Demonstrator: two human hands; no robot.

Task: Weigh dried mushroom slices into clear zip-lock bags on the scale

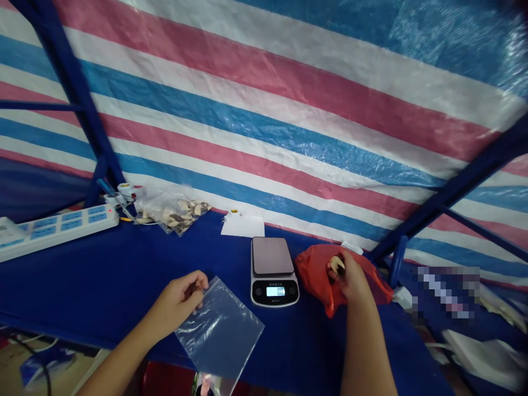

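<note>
My left hand (183,300) pinches the upper edge of a clear plastic bag (223,330), which hangs flat over the table's front edge and has nothing in it. At the mouth of a red plastic bag (315,269), my right hand (350,275) is closed round a few pale slices with dark edges, which look like dried mushroom slices (337,265). The red bag's inside is mostly hidden. Between my hands stands a kitchen scale (274,291) with a bare weighing plate (271,256). Its lit display reads 0.0.
At the back left lies a clear bag of similar slices (179,214), beside a white power strip (61,228) with plugs and cables. A white paper (243,225) lies behind the scale. Blue frame bars (454,187) and a striped tarp (264,137) bound the blue table (103,280).
</note>
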